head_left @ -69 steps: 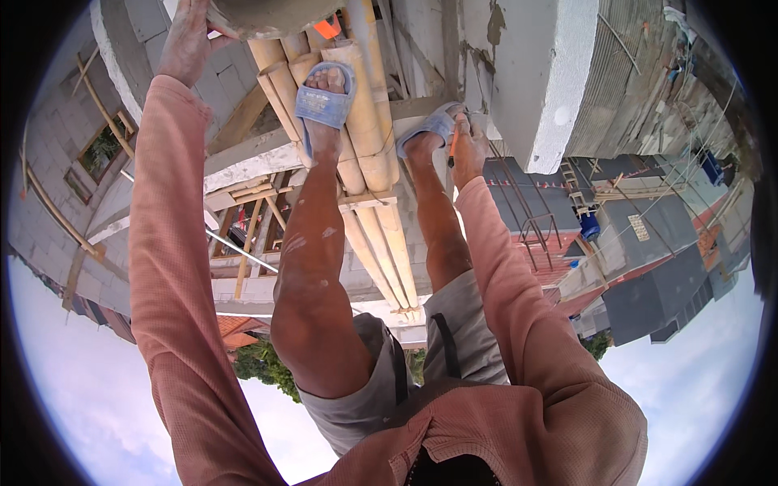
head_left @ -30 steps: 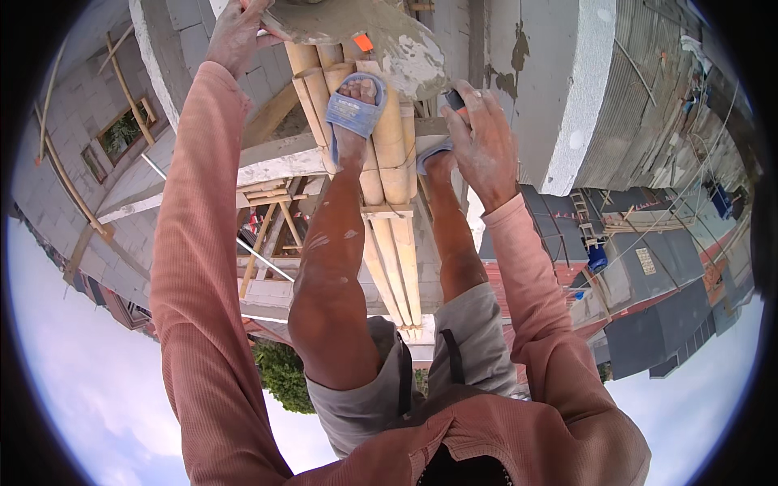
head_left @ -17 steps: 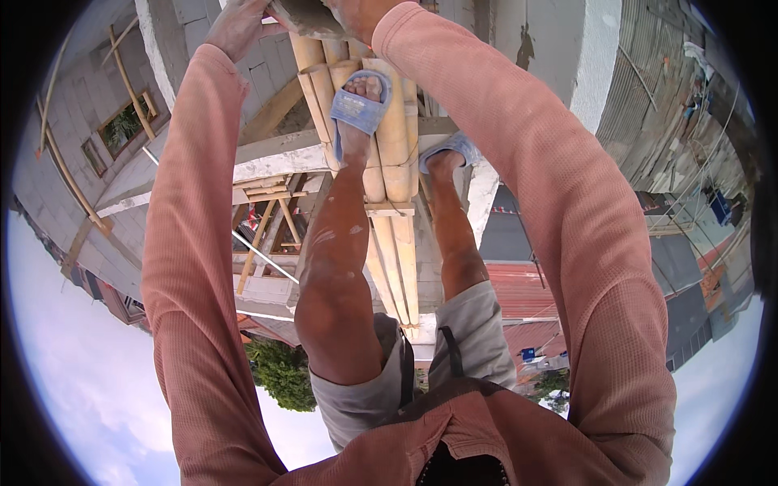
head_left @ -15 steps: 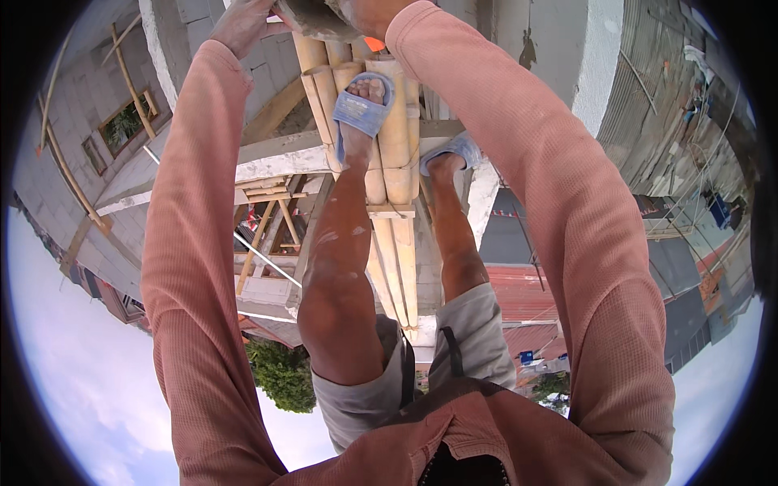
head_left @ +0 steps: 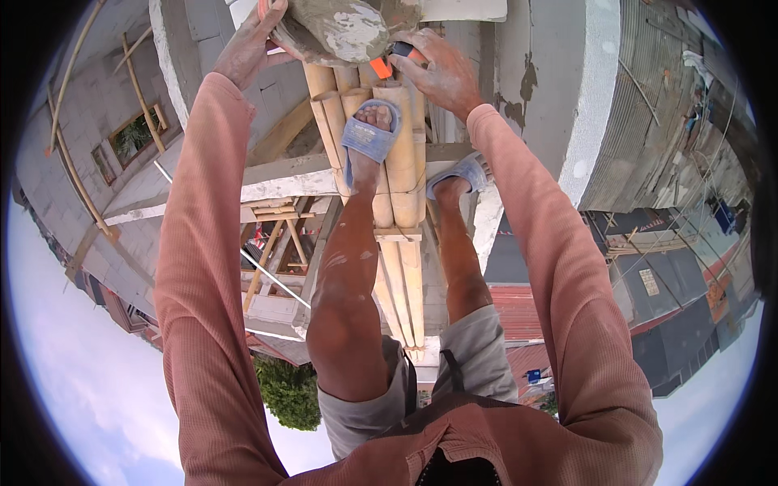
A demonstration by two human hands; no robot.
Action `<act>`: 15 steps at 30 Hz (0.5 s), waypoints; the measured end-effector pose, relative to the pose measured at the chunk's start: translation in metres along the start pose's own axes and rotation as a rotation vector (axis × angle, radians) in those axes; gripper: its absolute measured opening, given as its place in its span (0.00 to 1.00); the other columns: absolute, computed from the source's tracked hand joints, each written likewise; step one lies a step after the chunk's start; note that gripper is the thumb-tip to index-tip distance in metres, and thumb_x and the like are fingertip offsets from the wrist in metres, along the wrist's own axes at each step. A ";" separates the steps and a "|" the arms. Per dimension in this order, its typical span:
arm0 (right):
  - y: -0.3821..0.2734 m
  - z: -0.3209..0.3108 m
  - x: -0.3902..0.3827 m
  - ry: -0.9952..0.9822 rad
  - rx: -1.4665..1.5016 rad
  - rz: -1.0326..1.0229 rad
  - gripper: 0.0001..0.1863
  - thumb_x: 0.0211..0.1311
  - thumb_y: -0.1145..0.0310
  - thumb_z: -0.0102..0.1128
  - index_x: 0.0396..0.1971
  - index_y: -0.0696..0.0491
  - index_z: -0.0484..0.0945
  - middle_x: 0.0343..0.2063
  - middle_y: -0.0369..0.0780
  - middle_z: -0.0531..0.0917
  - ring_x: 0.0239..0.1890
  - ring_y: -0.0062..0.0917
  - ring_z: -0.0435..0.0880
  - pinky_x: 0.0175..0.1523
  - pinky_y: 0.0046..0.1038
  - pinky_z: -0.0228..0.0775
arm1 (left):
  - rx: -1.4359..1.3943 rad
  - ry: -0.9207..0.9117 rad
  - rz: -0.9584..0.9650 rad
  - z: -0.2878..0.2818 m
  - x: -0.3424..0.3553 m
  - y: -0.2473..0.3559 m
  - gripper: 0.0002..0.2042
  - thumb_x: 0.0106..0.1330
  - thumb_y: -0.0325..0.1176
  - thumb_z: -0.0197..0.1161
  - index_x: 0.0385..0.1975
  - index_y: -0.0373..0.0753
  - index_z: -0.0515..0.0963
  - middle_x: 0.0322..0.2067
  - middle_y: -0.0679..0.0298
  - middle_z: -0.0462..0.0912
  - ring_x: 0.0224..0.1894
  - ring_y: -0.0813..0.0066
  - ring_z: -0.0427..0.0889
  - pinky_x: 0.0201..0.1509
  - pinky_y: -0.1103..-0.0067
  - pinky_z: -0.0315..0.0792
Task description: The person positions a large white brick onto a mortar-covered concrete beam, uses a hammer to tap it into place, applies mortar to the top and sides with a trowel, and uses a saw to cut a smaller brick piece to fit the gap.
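At the top of the head view is a mortar-caked container [head_left: 312, 36], rounded and grey, with wet mortar [head_left: 352, 31] in it. My left hand [head_left: 253, 44] is closed on its left edge; the fingertips are partly cut off by the frame. Beside its right edge, my right hand [head_left: 442, 73] curls round a black-and-orange tool handle [head_left: 403, 52]. What the handle belongs to is hidden. An orange piece [head_left: 381, 67] shows just below the container, left of that handle.
Under my sandalled feet [head_left: 369, 138] runs a narrow walkway of tied bamboo poles [head_left: 397, 182]. Grey block walls [head_left: 531, 97] rise on both sides, one with a pale column edge [head_left: 596, 89]. Far below lie rooftops [head_left: 519, 312] and a tree [head_left: 288, 393].
The container and both hands have come lower into view. My right hand, mostly cut off before, now shows beside the container, with the tool handle visible in it.
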State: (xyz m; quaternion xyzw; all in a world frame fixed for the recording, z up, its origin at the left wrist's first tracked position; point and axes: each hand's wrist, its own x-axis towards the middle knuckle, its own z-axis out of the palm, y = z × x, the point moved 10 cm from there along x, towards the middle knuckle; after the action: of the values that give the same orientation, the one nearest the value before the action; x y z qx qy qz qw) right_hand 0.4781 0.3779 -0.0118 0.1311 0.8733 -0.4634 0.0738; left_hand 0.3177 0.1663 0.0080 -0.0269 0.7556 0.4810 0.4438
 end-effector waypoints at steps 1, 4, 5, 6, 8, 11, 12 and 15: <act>0.003 0.001 -0.007 -0.035 0.059 0.064 0.26 0.64 0.48 0.61 0.56 0.48 0.81 0.48 0.37 0.84 0.53 0.39 0.82 0.58 0.38 0.74 | -0.004 -0.005 0.005 0.001 -0.001 -0.002 0.39 0.74 0.61 0.54 0.77 0.49 0.50 0.63 0.62 0.71 0.60 0.66 0.78 0.65 0.64 0.76; 0.026 -0.001 -0.021 0.097 0.059 0.044 0.27 0.64 0.49 0.62 0.56 0.52 0.80 0.46 0.41 0.83 0.53 0.39 0.82 0.57 0.38 0.73 | -0.017 -0.036 0.003 -0.005 0.002 -0.011 0.41 0.71 0.65 0.55 0.76 0.47 0.54 0.64 0.59 0.69 0.60 0.65 0.77 0.64 0.64 0.77; 0.006 -0.005 -0.029 0.071 0.165 0.105 0.25 0.64 0.54 0.66 0.52 0.57 0.80 0.42 0.46 0.82 0.46 0.41 0.81 0.54 0.36 0.72 | -0.064 -0.013 -0.024 -0.016 -0.005 -0.025 0.41 0.71 0.64 0.56 0.76 0.47 0.53 0.65 0.58 0.68 0.62 0.64 0.76 0.65 0.64 0.76; 0.002 -0.011 -0.040 0.076 0.142 0.113 0.25 0.64 0.54 0.66 0.52 0.57 0.80 0.42 0.46 0.82 0.46 0.41 0.81 0.54 0.36 0.72 | -0.119 -0.009 -0.040 -0.017 -0.005 -0.031 0.41 0.71 0.63 0.57 0.76 0.47 0.52 0.66 0.58 0.67 0.63 0.62 0.76 0.67 0.63 0.75; 0.011 -0.024 -0.060 0.182 0.309 0.186 0.22 0.63 0.59 0.68 0.50 0.59 0.80 0.41 0.47 0.81 0.44 0.41 0.81 0.53 0.34 0.72 | -0.148 -0.034 -0.060 -0.011 -0.003 -0.033 0.40 0.73 0.60 0.57 0.78 0.52 0.48 0.67 0.59 0.67 0.65 0.63 0.74 0.67 0.64 0.74; 0.037 -0.040 -0.107 0.301 0.309 0.336 0.22 0.63 0.61 0.69 0.51 0.60 0.79 0.41 0.46 0.81 0.43 0.37 0.79 0.53 0.33 0.71 | -0.147 0.011 -0.079 -0.008 -0.006 -0.027 0.40 0.73 0.60 0.58 0.77 0.50 0.48 0.67 0.58 0.67 0.65 0.63 0.74 0.66 0.66 0.74; 0.051 -0.045 -0.123 0.372 0.304 0.417 0.23 0.63 0.62 0.70 0.52 0.61 0.78 0.41 0.46 0.81 0.43 0.36 0.79 0.53 0.33 0.71 | -0.144 0.022 -0.078 -0.008 -0.007 -0.026 0.40 0.73 0.60 0.57 0.77 0.50 0.49 0.67 0.58 0.67 0.65 0.63 0.74 0.66 0.65 0.74; 0.087 -0.049 -0.164 0.506 0.226 0.537 0.30 0.65 0.56 0.68 0.58 0.64 0.75 0.46 0.49 0.83 0.51 0.40 0.80 0.57 0.37 0.71 | -0.144 0.019 -0.067 -0.010 -0.007 -0.025 0.41 0.72 0.61 0.58 0.77 0.47 0.50 0.67 0.57 0.66 0.65 0.61 0.74 0.67 0.63 0.74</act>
State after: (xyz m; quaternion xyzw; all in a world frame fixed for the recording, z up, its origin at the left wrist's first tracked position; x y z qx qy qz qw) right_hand 0.6599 0.4385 -0.0123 0.4729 0.7418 -0.4738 -0.0401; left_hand 0.3275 0.1427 -0.0032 -0.0885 0.7219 0.5187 0.4494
